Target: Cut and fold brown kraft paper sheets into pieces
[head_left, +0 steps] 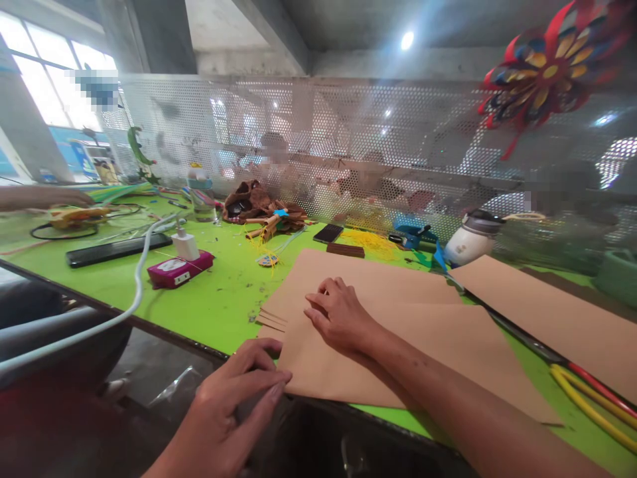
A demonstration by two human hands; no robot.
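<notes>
Sheets of brown kraft paper (423, 352) lie in an uneven stack at the table's front edge, the top one turned askew over the others. My left hand (233, 395) is at the top sheet's near left corner, thumb and forefinger closed together on its edge. Its other fingers bend beside the lower sheets. My right hand (341, 315) rests on the top sheet with fingers loosely bent and thumb apart, gripping nothing. To the right, scissors with yellow and red handles (592, 398) lie partly under another brown sheet (552, 312).
On the green table (223, 299) stand a magenta power strip (182, 269) with a white cable (142, 265), a black phone (328, 232), a brown bag (253, 199) and a white-and-grey bottle (472, 239). A perforated metal screen (318, 146) rises behind. At far left is another person's arm (40, 198).
</notes>
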